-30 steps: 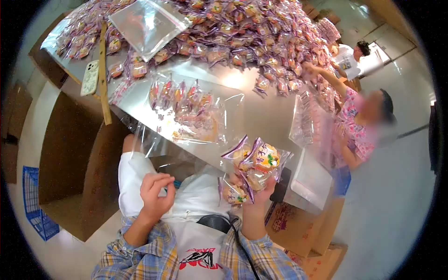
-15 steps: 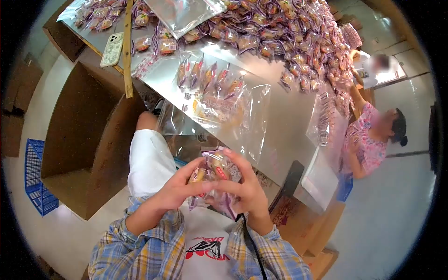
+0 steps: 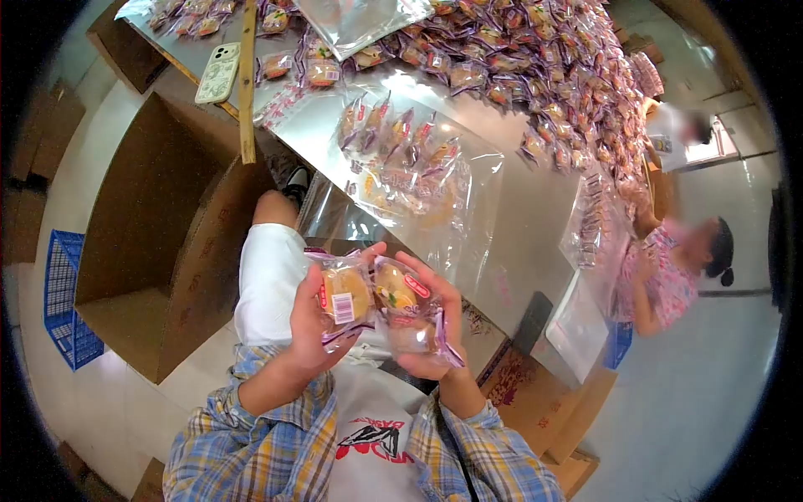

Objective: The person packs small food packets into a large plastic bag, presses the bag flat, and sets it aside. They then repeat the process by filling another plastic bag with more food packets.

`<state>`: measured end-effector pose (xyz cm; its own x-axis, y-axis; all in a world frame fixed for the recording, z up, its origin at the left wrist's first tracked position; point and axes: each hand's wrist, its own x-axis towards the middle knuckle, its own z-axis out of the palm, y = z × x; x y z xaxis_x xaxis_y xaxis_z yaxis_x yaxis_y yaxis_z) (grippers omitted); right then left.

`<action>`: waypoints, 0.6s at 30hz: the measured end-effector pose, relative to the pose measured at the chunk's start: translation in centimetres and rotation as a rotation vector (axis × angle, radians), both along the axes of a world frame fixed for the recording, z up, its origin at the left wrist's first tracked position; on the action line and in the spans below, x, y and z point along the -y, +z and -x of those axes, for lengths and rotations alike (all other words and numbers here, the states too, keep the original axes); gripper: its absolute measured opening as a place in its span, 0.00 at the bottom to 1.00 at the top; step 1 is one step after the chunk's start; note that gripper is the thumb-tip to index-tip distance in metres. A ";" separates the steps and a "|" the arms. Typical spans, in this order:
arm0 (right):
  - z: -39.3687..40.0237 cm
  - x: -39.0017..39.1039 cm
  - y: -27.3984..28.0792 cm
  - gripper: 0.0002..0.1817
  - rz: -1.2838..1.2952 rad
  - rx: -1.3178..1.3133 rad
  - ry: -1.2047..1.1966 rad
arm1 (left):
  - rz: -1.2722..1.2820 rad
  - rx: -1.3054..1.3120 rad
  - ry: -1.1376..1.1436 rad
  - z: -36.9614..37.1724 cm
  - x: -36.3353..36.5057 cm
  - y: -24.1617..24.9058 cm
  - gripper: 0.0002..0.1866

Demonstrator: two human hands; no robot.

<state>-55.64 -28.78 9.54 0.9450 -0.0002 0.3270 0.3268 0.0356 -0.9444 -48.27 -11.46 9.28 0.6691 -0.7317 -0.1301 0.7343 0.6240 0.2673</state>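
My left hand point(image 3: 308, 330) is closed around a wrapped cake point(image 3: 355, 289) in a clear and purple-edged wrapper, its white barcode label facing up. In my right hand point(image 3: 452, 322) are more wrapped cakes point(image 3: 404, 289), one above another, with a red label on the upper one. Both hands are side by side above my lap, in front of the table edge. Just beyond them, a large clear plastic bag point(image 3: 477, 197) lies flat on the metal table point(image 3: 523, 226), with several wrapped cakes point(image 3: 401, 138) arranged in rows in it.
A big pile of wrapped cakes point(image 3: 552, 75) covers the table's far side. A phone point(image 3: 219, 74) lies near a wooden strip point(image 3: 247, 92). An open cardboard box point(image 3: 150, 251) stands at left beside a blue crate point(image 3: 63, 301). A person in a pink patterned top point(image 3: 661, 276) sits at right.
My hands have moved apart, each with wrapped cakes. The cakes, bunched together before, are now spread, and the barcode side shows in my left hand. The view has shifted slightly.
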 end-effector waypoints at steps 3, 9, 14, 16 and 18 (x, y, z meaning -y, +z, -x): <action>0.4 0.0 -0.7 0.60 -0.026 0.068 -0.083 | -0.069 0.140 0.003 -0.1 -0.3 -0.6 0.43; 0.5 0.5 0.2 0.53 0.168 0.004 -0.222 | -0.541 0.095 0.154 -0.4 0.4 0.0 0.42; 0.9 0.0 0.0 0.48 -0.076 -0.099 -0.242 | -0.531 0.292 0.195 -0.1 1.0 0.1 0.49; 1.4 0.0 -0.1 0.47 -0.211 -0.196 -0.214 | -0.499 0.294 0.130 -0.2 0.8 -0.1 0.47; 1.3 1.0 -0.8 0.48 -0.101 -0.125 -0.106 | -0.322 0.080 0.092 -0.5 0.4 -0.5 0.43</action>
<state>-56.98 -29.78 8.70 0.9713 -0.1287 0.2001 0.2139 0.1041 -0.9713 -47.74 -11.88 8.80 0.7477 -0.5976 -0.2895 0.6478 0.5608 0.5156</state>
